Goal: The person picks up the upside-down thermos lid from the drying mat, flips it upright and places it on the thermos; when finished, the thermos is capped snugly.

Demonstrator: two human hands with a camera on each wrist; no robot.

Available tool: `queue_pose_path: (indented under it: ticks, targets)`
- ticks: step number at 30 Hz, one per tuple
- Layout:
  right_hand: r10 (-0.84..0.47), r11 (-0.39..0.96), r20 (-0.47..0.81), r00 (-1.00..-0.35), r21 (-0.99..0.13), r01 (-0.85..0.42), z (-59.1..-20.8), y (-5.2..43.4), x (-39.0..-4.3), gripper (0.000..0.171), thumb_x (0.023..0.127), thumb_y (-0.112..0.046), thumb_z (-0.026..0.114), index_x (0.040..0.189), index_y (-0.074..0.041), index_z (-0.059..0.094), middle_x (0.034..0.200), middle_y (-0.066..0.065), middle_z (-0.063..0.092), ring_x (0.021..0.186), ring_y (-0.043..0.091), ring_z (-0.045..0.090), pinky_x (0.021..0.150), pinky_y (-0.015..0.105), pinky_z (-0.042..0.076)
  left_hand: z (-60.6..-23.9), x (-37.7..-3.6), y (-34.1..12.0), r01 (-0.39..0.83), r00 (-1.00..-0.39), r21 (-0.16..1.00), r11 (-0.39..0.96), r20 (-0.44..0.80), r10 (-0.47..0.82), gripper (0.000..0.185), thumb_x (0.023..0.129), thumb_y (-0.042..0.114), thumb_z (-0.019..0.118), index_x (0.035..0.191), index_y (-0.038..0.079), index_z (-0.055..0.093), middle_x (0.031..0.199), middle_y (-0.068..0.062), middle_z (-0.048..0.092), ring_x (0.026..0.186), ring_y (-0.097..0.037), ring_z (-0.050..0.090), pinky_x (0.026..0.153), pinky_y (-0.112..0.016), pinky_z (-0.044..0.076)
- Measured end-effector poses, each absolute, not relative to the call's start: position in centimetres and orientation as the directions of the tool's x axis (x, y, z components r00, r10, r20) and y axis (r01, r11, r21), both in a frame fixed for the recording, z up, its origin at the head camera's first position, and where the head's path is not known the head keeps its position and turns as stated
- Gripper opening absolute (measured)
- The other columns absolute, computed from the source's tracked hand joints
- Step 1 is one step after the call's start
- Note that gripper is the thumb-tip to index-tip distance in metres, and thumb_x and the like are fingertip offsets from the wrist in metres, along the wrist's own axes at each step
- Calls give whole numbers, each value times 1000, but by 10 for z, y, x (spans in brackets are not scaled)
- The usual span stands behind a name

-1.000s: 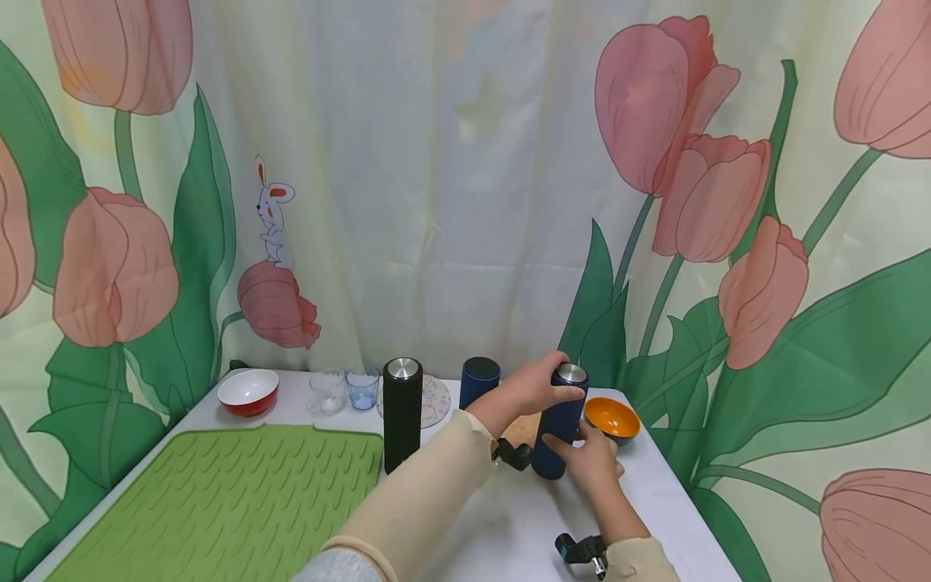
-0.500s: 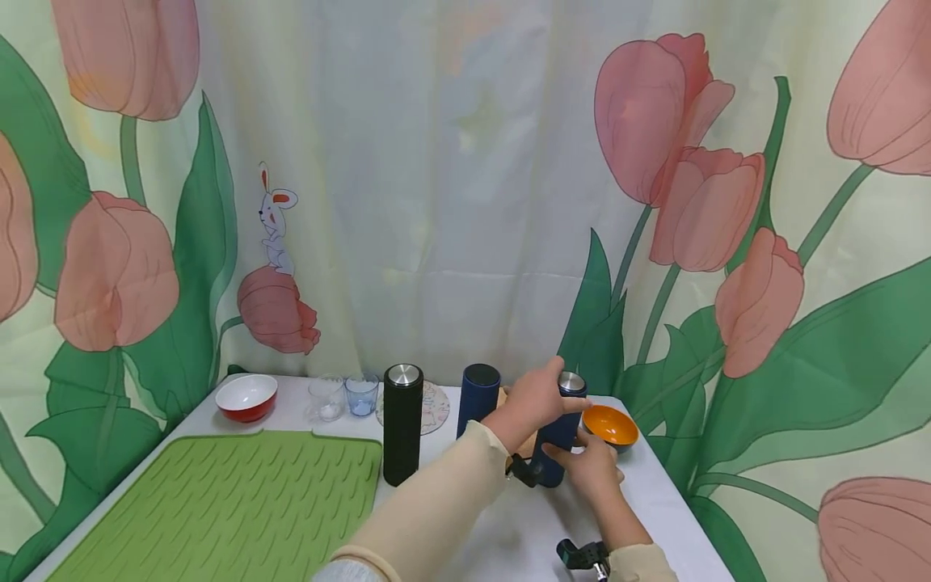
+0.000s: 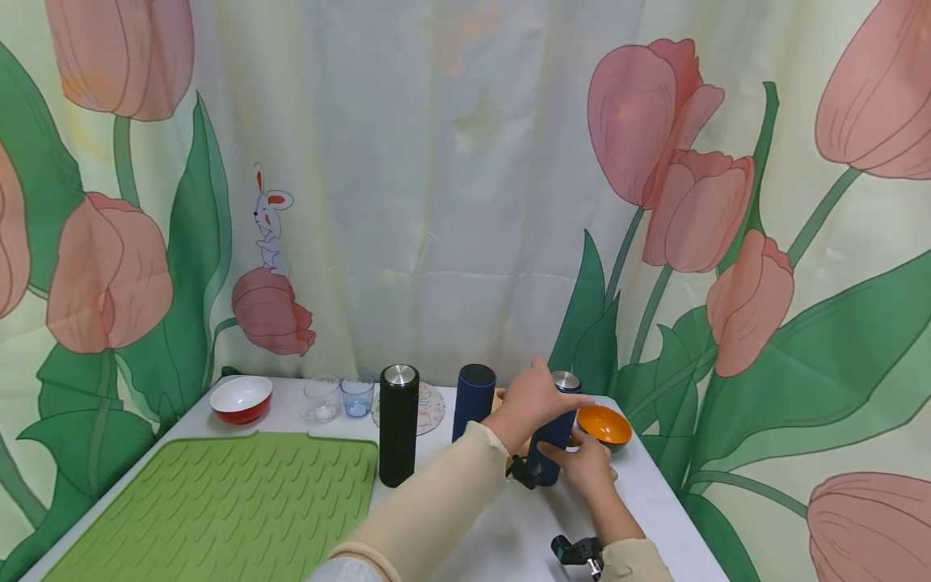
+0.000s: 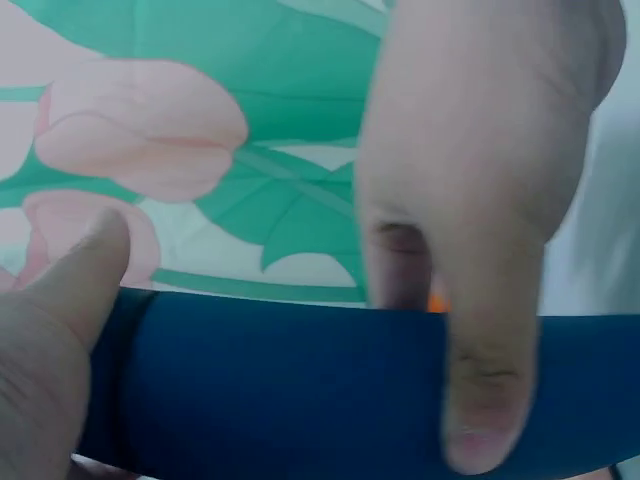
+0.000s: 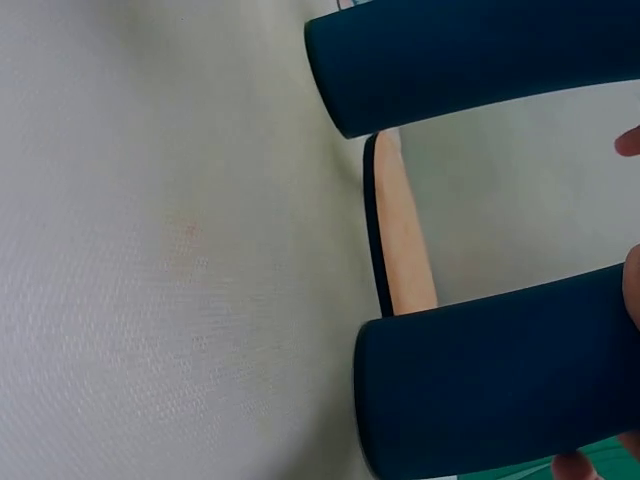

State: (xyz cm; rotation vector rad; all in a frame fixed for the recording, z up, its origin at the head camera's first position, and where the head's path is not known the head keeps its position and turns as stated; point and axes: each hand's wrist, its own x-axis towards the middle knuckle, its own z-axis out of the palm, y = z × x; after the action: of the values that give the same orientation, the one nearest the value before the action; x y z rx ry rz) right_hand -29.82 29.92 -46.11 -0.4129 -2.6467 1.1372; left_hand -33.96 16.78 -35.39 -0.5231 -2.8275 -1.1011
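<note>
A dark blue thermos (image 3: 544, 461) with a steel-topped lid stands upright at the right of the table. My left hand (image 3: 529, 404) grips it near the top, thumb lying across the front just under the steel disc. In the left wrist view, the left thumb (image 4: 95, 255) is beside the seam of the lid. Lower down, my right hand (image 3: 587, 467) holds the thermos body, its thumb (image 4: 490, 400) laid across the blue surface. A second blue thermos (image 3: 474, 396) and a black thermos (image 3: 398, 428) stand to the left.
An orange bowl (image 3: 605, 426) sits just right of the held thermos. Behind stand a round patterned plate (image 3: 431, 408), two glasses (image 3: 357, 396) and a red-and-white bowl (image 3: 242, 400). A green mat (image 3: 218, 501) covers the left. A tan, dark-edged object (image 5: 405, 240) lies behind the thermoses.
My left hand has turned around the top of the thermos, its wrist lower and farther right than before. The right hand keeps its hold, and the thermos stays in place.
</note>
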Motion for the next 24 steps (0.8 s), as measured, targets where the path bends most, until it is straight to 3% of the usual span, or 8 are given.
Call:
queue_pose_path:
  ticks: [3, 6, 10, 15, 18, 21, 24]
  targets:
    - [346, 652, 89, -934, -739, 171, -462, 299, -299, 84, 88, -62, 80, 150, -10, 59, 138, 22, 64, 133, 51, 36, 104, 77, 26, -358, -340, 170, 339, -941, 638, 691, 214, 264, 98, 78, 77, 81, 144, 12, 49, 116, -7, 73, 99, -24, 73, 97, -62, 57]
    - [346, 653, 89, -934, -737, 172, -462, 300, -301, 85, 88, -62, 80, 150, -8, 58, 138, 22, 63, 134, 51, 35, 106, 79, 24, -356, -344, 167, 389, -920, 632, 670, 232, 316, 84, 82, 70, 82, 140, 16, 53, 117, -3, 72, 98, -21, 72, 95, -55, 58]
    - [345, 661, 94, -934, -731, 171, -460, 302, -303, 87, 87, -60, 81, 152, -7, 56, 139, 23, 63, 135, 53, 35, 107, 82, 22, -350, -351, 161, 442, -886, 640, 629, 202, 417, 68, 87, 61, 82, 134, 21, 55, 116, -1, 71, 96, -18, 70, 83, -36, 62]
    - [327, 673, 99, -940, -723, 158, -455, 301, -305, 86, 88, -58, 80, 153, -7, 55, 139, 24, 64, 136, 54, 36, 108, 82, 23, -342, -358, 151, 481, -848, 637, 602, 165, 503, 59, 92, 54, 80, 136, 23, 55, 119, 0, 71, 99, -17, 68, 88, -35, 60]
    - [322, 675, 100, -941, -721, 154, -456, 301, -305, 86, 88, -60, 79, 153, -8, 55, 139, 24, 64, 135, 53, 38, 107, 80, 25, -343, -357, 151, 469, -860, 646, 601, 181, 476, 61, 93, 53, 80, 137, 20, 56, 120, -2, 72, 100, -18, 69, 89, -36, 60]
    - [334, 671, 93, -938, -722, 167, -459, 301, -304, 87, 89, -62, 79, 153, -9, 55, 138, 23, 65, 133, 50, 43, 106, 78, 28, -351, -349, 159, 394, -909, 682, 616, 189, 372, 72, 87, 62, 81, 137, 16, 56, 118, -4, 71, 97, -19, 69, 88, -39, 62]
    - [344, 662, 79, -936, -727, 182, -463, 301, -303, 87, 88, -62, 80, 153, -8, 56, 137, 22, 66, 130, 48, 46, 105, 77, 29, -362, -341, 170, 321, -947, 677, 663, 203, 250, 91, 79, 75, 80, 139, 13, 52, 111, -6, 73, 95, -22, 71, 100, -54, 53]
